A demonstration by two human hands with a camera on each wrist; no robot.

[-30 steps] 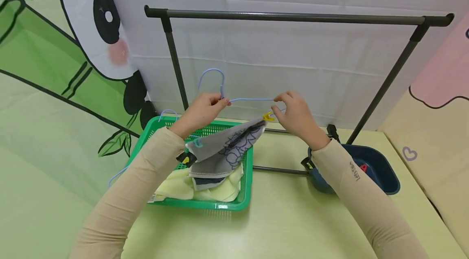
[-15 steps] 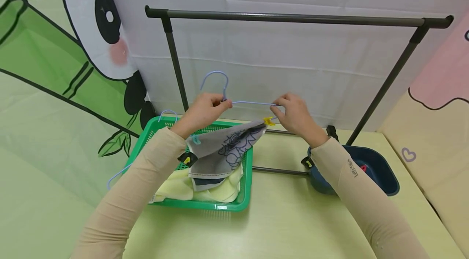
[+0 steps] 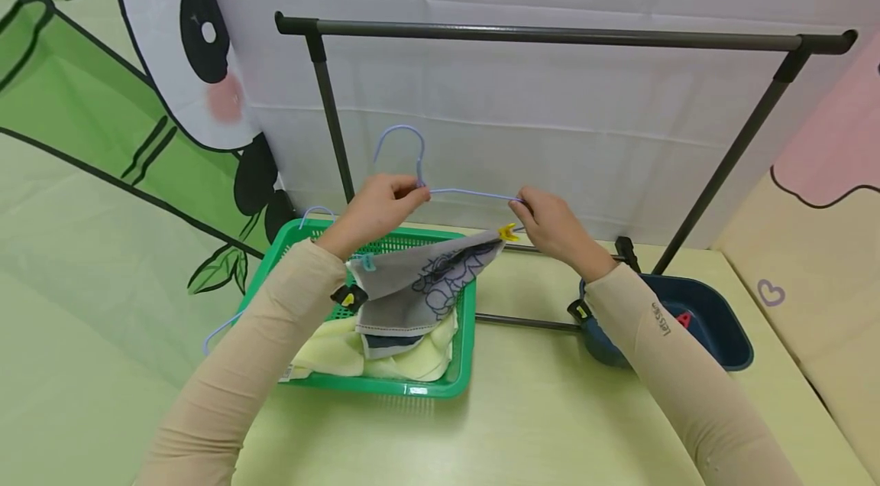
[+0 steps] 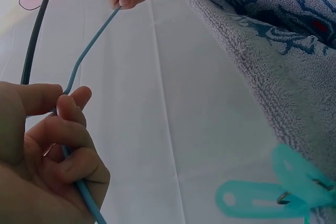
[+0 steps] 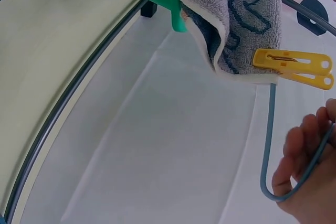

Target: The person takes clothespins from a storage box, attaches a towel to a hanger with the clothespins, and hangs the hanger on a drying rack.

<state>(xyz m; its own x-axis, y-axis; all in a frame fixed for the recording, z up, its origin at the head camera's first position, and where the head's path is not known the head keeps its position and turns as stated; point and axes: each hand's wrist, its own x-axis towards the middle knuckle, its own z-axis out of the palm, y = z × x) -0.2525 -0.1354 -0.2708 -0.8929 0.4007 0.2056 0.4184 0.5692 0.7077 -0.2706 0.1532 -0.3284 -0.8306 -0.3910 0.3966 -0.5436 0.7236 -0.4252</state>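
A pale blue wire hanger (image 3: 474, 192) is held up between both hands. My left hand (image 3: 381, 207) pinches it just below the hook. My right hand (image 3: 555, 226) curls its fingers around the far corner, where the wire bends in the right wrist view. A grey towel (image 3: 440, 272) with a dark blue pattern hangs folded from the hanger's lower bar. One yellow clothespin (image 5: 294, 64) grips the towel near the right hand, and a teal clothespin (image 4: 278, 192) grips its other end, below the left hand. The towel's lower part overlaps the basket in the head view.
Below stands a green basket (image 3: 429, 388) with a pale yellow cloth (image 3: 330, 348) and other hangers in it. Behind rises a dark clothes rack (image 3: 550, 33). At the right, a dark blue basin (image 3: 715, 318) contains something red, partly behind the right sleeve.
My right hand has closed its fingers around the hanger's corner after touching the wire with fingers and thumb apart. The hanger has shifted only slightly, with the left hand's pinch unchanged.
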